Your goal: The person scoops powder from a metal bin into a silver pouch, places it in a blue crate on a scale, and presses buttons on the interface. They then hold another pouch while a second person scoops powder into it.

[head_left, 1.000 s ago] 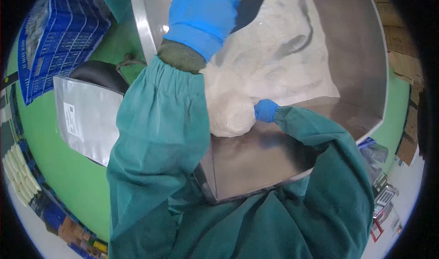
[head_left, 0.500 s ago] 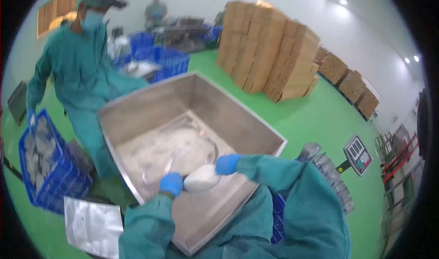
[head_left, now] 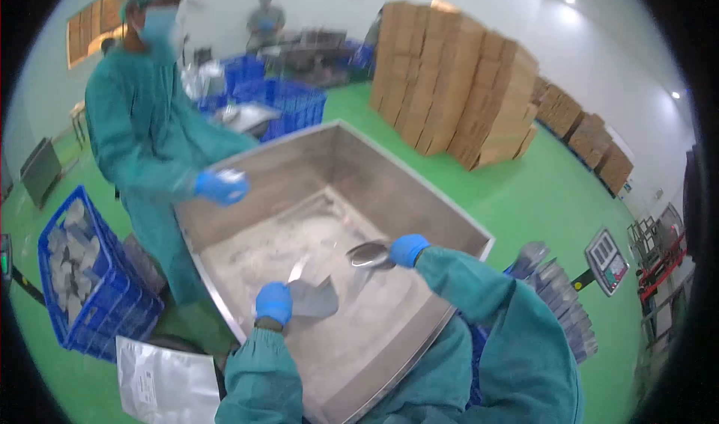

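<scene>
Over a large steel tub (head_left: 408, 188), both of my gloved hands are at work. My left hand (head_left: 273, 304) is closed on the side of a grey, thin-walled piece with a curved, pointed edge (head_left: 314, 299); its exact kind cannot be made out. My right hand (head_left: 410, 250) grips a shiny metal scoop (head_left: 369, 255), tilted, with its bowl toward the tub's middle. White powder (head_left: 262, 246) covers much of the tub floor below. A narrow white strip (head_left: 299, 267) shows just above the grey piece.
Across the tub stands a co-worker (head_left: 142, 110), one gloved hand (head_left: 222, 187) above the rim. A blue crate of grey packs (head_left: 105, 297) and a silver pouch (head_left: 168, 383) are at left. Stacked clear containers (head_left: 558, 304) and a scale display (head_left: 605, 261) stand right; cartons (head_left: 453, 83) behind.
The scoop has moved right, away from the grey piece; the white heap between my hands is gone from view. The co-worker's hand has risen from the crate to the tub's rim.
</scene>
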Demonstrator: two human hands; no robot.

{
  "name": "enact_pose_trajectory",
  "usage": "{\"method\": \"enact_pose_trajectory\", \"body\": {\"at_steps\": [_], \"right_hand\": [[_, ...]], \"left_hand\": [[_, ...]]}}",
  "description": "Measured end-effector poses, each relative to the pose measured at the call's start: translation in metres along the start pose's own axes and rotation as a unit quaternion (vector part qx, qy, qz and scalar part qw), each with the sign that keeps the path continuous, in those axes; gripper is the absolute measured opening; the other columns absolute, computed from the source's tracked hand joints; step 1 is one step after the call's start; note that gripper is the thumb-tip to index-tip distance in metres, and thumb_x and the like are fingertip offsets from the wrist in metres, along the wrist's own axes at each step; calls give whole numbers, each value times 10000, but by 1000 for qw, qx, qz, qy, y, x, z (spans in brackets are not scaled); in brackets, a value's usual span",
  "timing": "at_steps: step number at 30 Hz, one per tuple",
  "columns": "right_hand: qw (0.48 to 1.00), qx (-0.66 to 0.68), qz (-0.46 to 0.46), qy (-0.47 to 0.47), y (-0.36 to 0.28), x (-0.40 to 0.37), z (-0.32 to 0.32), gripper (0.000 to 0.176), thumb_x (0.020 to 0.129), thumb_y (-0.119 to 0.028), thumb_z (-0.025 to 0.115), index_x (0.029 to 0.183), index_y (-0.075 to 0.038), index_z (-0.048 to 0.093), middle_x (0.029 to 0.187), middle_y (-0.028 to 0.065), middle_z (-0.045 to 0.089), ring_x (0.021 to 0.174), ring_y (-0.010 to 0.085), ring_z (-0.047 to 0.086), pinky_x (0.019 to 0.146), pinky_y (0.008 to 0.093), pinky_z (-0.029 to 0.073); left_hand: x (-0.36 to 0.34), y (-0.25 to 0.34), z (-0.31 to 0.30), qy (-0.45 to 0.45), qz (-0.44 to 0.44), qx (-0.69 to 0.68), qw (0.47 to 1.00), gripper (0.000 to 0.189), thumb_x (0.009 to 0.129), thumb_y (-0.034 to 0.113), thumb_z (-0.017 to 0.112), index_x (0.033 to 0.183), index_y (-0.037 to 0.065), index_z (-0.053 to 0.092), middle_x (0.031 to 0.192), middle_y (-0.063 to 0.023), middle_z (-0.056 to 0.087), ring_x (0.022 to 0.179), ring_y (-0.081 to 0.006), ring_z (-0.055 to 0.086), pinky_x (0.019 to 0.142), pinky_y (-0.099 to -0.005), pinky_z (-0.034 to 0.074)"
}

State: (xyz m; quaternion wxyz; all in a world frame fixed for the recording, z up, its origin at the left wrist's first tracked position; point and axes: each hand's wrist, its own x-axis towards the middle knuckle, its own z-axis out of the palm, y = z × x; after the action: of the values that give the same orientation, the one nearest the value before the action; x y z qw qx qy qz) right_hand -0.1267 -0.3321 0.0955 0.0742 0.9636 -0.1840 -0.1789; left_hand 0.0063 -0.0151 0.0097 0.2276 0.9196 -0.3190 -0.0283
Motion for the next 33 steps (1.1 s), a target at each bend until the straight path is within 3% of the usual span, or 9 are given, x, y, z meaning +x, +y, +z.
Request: {"method": "enact_pose_trajectory", "body": {"at_steps": [3,6,9,11,13,16,22,23,33], "right_hand": [[994,45,37,-93,31,84,122,382,828,-434,424,933,-136,640,901,102,636,843,297,608,710,430,476],[989,105,98,42,32,151,281,276,831,-297,475,831,-67,627,771,135,634,687,322,618,581,422,485],[995,83,-12,-50,-69,114,305,214,832,-243,448,859,-73,576,765,156,613,731,325,607,617,445,471],[935,236,-262,-38,-111,75,338,204,823,-217,440,887,-75,572,827,164,599,771,318,601,644,443,467],[908,121,-351,-195,-159,26,329,204,806,-200,443,895,-71,575,912,167,589,817,315,594,670,433,466],[882,168,-329,-292,-188,-30,358,193,785,-188,470,859,-65,599,867,165,601,809,324,592,686,426,471],[816,106,-513,-246,-143,-17,301,312,809,-276,408,797,-51,623,855,179,605,766,366,564,714,418,453],[866,210,-334,-307,-135,-26,262,329,815,-250,387,743,-27,619,781,174,615,721,344,580,705,403,461],[954,166,-155,-196,-65,-43,-52,288,816,-199,411,706,-4,592,687,150,601,629,267,590,621,354,472]], "left_hand": [[5,-12,7,32,43,23,998,206,803,176,468,746,56,626,738,-163,595,700,-319,580,641,-411,463],[9,2,-19,-3,-65,-41,997,212,818,190,430,768,49,580,756,-195,568,720,-368,546,655,-453,437],[15,-6,-12,-19,-101,-33,994,262,835,232,428,723,45,574,743,-194,567,709,-379,538,643,-460,429],[10,-5,-14,-40,-116,-47,991,281,839,244,430,710,39,571,740,-194,567,708,-380,536,642,-460,427],[12,-3,-15,-16,-110,-33,993,300,841,262,440,710,28,574,734,-195,567,703,-375,538,641,-453,428],[10,-6,-12,-15,-108,-28,994,301,832,274,450,742,22,587,746,-203,570,718,-375,539,655,-435,438],[9,-14,1,73,-55,-48,995,305,816,286,464,787,21,611,803,-198,593,775,-363,557,706,-427,447],[10,-12,1,85,-51,-54,994,305,816,286,464,787,21,611,803,-198,593,775,-363,557,706,-427,447],[3,-1,-3,25,-54,3,998,195,762,186,499,770,64,650,763,-163,613,729,-317,598,659,-414,476]]}}
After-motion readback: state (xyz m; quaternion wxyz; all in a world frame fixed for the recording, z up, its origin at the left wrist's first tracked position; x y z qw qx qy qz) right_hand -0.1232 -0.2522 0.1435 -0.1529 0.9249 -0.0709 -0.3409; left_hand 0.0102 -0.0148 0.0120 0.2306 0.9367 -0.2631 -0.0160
